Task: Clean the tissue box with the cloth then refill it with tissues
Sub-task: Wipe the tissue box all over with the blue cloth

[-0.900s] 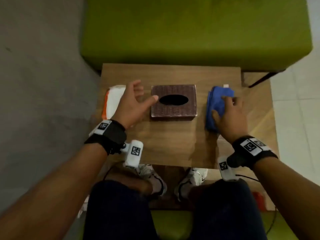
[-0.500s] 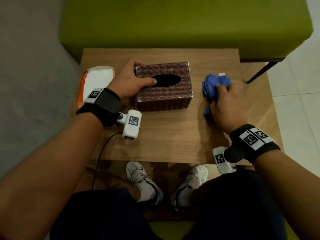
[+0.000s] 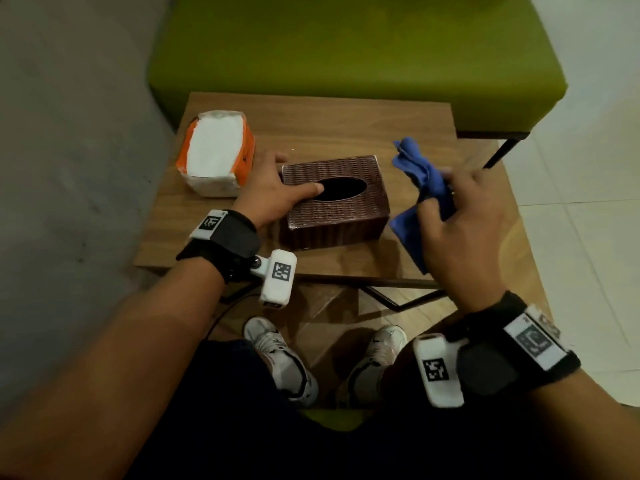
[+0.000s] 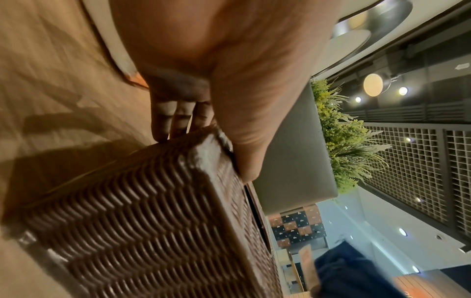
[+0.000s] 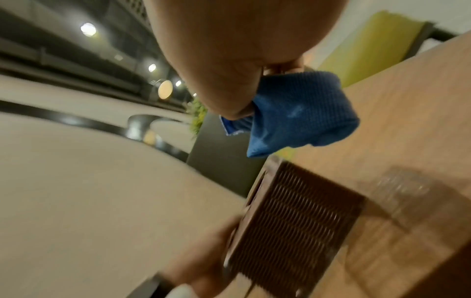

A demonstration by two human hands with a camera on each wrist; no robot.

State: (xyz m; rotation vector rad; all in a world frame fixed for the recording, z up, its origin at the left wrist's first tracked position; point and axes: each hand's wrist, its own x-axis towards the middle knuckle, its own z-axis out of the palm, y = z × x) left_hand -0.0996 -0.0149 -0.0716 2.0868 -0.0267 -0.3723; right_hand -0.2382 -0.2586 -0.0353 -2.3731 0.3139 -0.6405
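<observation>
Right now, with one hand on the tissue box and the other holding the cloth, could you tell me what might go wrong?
The left hand grips only the left end of the tissue box, thumb at the opening, so hard wiping may twist or slide it on the table.

The cloth hangs loosely bunched from the right hand; a trailing fold could snag the box's edge.

The tissue pack sits close beside the left hand and could get nudged.

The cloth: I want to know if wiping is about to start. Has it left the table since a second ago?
Yes. The cloth lay flat on the table right of the box; now the right hand holds it bunched, above the table.
</observation>
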